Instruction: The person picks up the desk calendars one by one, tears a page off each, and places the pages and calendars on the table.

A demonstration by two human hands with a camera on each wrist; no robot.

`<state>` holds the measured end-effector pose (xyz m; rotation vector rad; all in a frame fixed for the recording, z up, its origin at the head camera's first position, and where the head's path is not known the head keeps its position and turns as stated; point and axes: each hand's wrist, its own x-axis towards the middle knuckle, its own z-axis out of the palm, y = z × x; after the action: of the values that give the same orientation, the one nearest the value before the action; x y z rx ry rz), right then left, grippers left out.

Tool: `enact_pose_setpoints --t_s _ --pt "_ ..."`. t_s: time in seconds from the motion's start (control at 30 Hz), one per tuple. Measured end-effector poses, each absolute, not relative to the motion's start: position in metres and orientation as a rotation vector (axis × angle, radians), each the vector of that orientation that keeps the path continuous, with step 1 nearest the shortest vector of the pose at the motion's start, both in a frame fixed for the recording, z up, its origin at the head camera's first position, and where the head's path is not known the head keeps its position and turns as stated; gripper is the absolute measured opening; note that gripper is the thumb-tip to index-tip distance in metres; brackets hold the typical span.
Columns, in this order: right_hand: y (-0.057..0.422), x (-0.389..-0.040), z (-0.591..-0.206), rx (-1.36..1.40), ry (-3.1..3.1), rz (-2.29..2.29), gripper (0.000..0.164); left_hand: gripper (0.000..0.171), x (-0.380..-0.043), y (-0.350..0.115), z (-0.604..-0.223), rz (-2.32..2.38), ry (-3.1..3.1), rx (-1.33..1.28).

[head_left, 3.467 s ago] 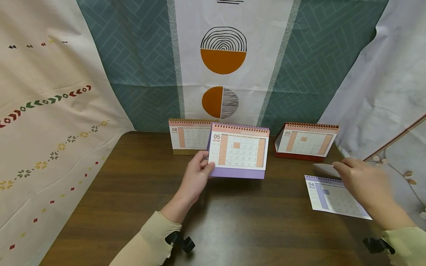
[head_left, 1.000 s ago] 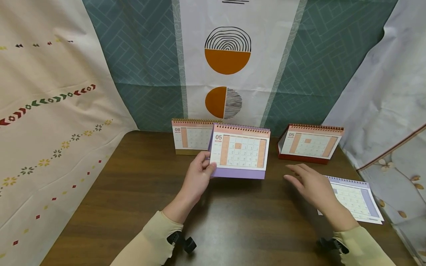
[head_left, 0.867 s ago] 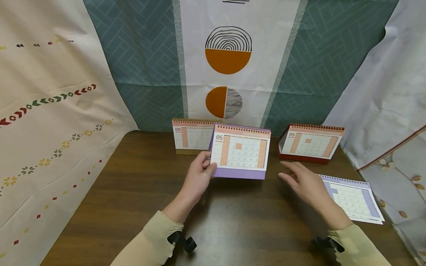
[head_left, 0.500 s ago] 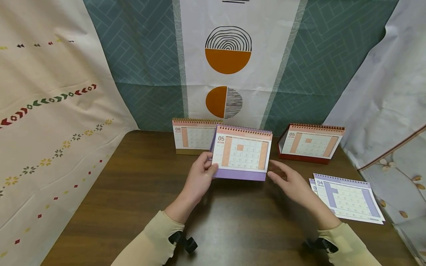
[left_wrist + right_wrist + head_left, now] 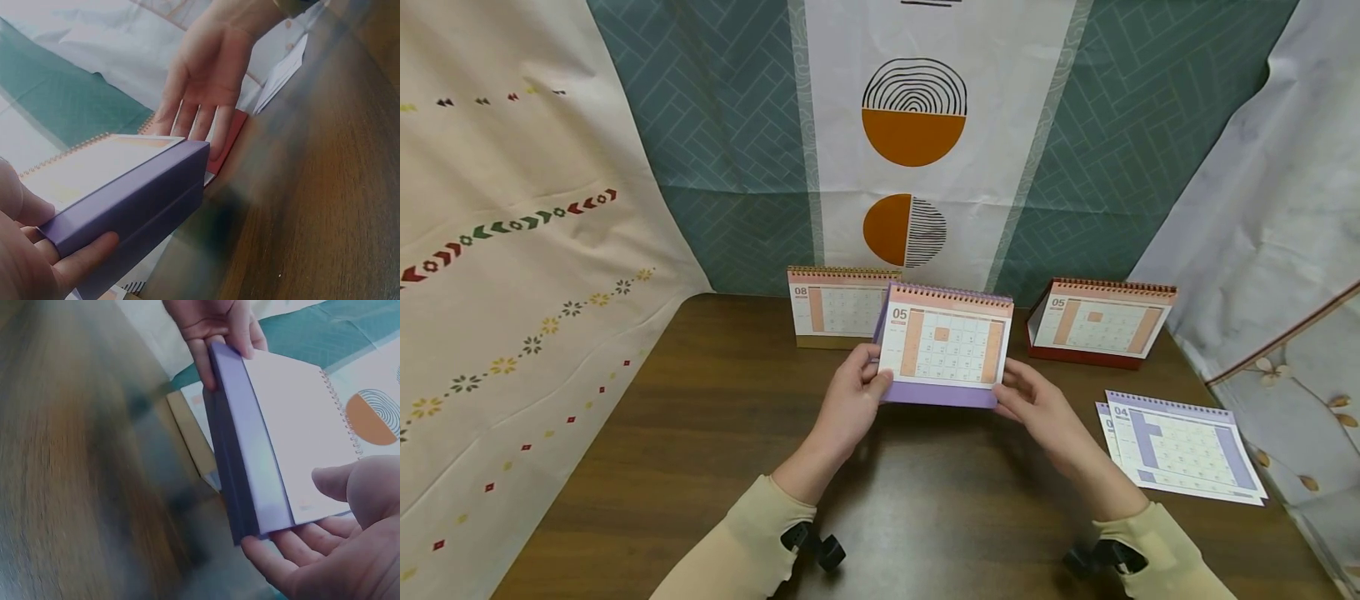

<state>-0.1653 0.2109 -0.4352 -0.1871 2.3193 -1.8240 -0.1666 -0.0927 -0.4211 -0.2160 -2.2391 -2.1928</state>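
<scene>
A purple desk calendar (image 5: pixel 945 343), its front page marked 05, is held up over the middle of the table. My left hand (image 5: pixel 850 400) grips its left lower corner, thumb on the front and fingers behind. At the opposite lower corner, my right hand (image 5: pixel 1045 408) has its thumb at the front edge and its fingers round the back. The right wrist view shows both hands at the calendar's ends, its purple base (image 5: pixel 256 444) towards the table. Loose calendar sheets (image 5: pixel 1183 446), the top one marked 04, lie overlapping to the right of my right hand.
Behind the held calendar stands a gold-based desk calendar (image 5: pixel 838 308) marked 08. A red-based desk calendar (image 5: pixel 1101 321) marked 05 stands at the back right. Patterned cloths (image 5: pixel 715 150) hang round the back and sides of the wooden table (image 5: pixel 700 467).
My right hand has left the loose sheets on the right and moved left to the purple calendar's right corner. The left hand keeps its grip, with the calendar nearly in place.
</scene>
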Motion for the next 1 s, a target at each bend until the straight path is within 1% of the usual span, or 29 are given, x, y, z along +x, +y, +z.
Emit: enact_pose_setpoints --t_s 0.23,0.5,0.8,1.0 --pt "0.207 -0.166 -0.439 -0.148 2.298 -1.914 0.067 0.025 -0.169 -0.09 -0.424 -2.217 -2.221 -0.238" --pt "0.203 -0.167 -0.442 -0.08 2.52 -1.759 0.07 0.024 -0.173 -0.083 -0.433 -2.181 -2.3 -0.296" --pt "0.212 -0.169 -0.447 -0.055 2.646 -1.749 0.062 0.026 -0.181 -0.07 -0.439 -2.032 -2.443 -0.323" --pt "0.222 -0.175 -0.451 -0.091 2.759 -1.635 0.062 0.03 -0.19 -0.057 -0.44 -1.881 -2.53 -0.312"
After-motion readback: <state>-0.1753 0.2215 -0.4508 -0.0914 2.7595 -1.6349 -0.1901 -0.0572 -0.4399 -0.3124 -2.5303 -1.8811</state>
